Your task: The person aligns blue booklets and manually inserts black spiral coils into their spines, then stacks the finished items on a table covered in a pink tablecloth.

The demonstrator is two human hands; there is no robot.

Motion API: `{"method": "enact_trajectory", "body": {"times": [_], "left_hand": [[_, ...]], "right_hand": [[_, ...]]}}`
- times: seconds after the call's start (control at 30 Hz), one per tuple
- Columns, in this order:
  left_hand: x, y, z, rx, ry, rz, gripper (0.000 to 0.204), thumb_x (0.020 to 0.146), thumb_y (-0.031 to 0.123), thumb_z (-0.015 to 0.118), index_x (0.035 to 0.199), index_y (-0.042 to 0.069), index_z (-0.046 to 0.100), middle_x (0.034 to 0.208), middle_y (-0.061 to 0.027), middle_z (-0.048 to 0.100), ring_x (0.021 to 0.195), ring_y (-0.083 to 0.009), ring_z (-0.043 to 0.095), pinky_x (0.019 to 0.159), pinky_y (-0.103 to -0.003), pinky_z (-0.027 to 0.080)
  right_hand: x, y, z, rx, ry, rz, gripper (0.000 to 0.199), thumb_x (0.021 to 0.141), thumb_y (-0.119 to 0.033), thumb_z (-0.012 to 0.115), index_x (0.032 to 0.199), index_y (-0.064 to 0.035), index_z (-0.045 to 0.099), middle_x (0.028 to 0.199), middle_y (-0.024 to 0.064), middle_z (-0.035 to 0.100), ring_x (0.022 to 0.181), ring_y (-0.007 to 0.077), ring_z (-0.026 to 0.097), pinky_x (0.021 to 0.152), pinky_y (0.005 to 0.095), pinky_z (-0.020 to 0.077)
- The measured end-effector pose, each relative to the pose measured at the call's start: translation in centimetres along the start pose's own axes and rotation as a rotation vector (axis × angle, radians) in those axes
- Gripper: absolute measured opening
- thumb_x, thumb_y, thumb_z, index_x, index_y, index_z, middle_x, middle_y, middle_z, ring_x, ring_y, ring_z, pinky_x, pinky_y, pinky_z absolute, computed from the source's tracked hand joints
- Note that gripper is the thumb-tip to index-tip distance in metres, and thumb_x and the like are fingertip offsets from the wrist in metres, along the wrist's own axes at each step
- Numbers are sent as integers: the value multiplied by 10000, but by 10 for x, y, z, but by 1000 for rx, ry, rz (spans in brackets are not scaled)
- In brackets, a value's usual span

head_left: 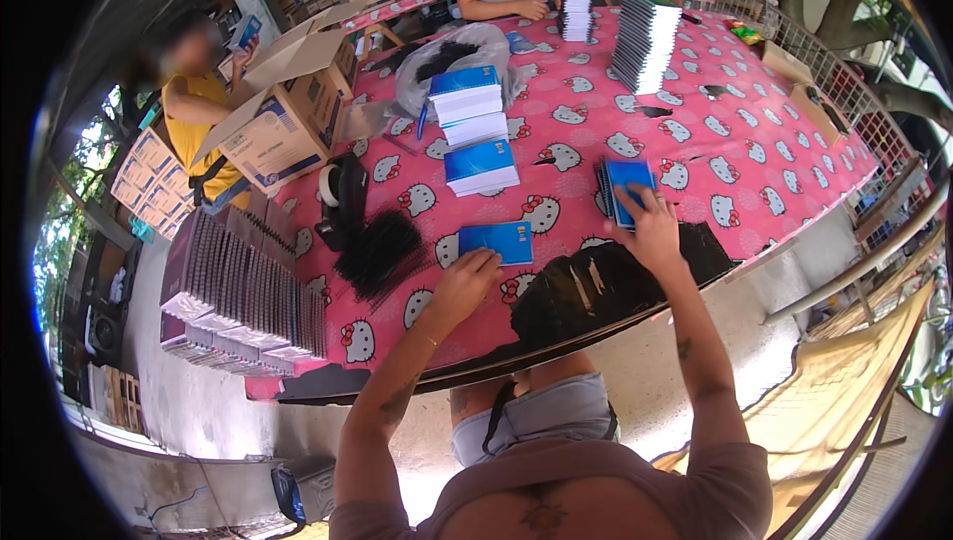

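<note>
A single blue booklet (496,241), lying flat on the pink patterned tablecloth (735,158) near the table's front edge, is touched at its lower left corner by the left hand (465,277), whose fingers are curled loosely. The right hand (650,225) is laid, fingers closed, on a small stack of blue booklets (623,188) well apart to the right. Behind, 2 taller stacks of blue-covered books (473,128) are seen.
</note>
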State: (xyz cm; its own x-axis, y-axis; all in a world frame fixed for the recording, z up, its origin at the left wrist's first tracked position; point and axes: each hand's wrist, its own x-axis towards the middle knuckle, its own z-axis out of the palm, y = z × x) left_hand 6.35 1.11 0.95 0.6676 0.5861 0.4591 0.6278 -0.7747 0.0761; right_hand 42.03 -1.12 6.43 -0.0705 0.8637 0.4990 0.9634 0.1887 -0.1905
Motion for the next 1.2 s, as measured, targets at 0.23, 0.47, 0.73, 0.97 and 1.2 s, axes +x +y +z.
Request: {"method": "enact_trajectory", "body": {"times": [0.23,0.47,0.73,0.97,1.2], "left_hand": [[1,8,-25,105,134,16,436,772,21,628,1205,-27,601,1079,-161,632,1001,-338,633,896,-420,535],[1,55,-60,-165,275,31,318,852,73,658,1163,7,644,1001,-132,623,932,-307,607,830,-420,508],[-77,-43,-42,345,284,-424,205,887,80,668,1072,-7,652,996,-138,634,899,-332,617,779,-410,530],[-60,-8,-75,17,302,-683,148,964,134,621,1036,20,560,1021,-123,641,930,-248,645,790,-375,537],[-82,57,-31,-1070,687,-904,158,1053,208,519,1091,57,497,1157,-108,630,1017,-179,645,893,-341,547]], "right_hand": [[-13,-82,1,566,25,-193,858,734,-276,864,1470,-110,455,1460,171,475,1350,374,452,1110,458,375],[-60,-129,66,1308,-246,143,579,811,2,782,1321,-64,515,1167,129,653,1086,220,644,906,307,502],[-61,-145,79,1424,-354,142,259,874,-19,735,1124,-28,668,1013,37,688,898,81,608,785,244,490],[-57,-147,73,1376,-374,195,277,882,-36,725,1156,-24,683,990,22,688,874,77,601,771,237,484],[-56,-149,81,1420,-414,72,272,905,-43,707,1173,-8,681,1011,24,685,920,84,601,811,244,482]]}}
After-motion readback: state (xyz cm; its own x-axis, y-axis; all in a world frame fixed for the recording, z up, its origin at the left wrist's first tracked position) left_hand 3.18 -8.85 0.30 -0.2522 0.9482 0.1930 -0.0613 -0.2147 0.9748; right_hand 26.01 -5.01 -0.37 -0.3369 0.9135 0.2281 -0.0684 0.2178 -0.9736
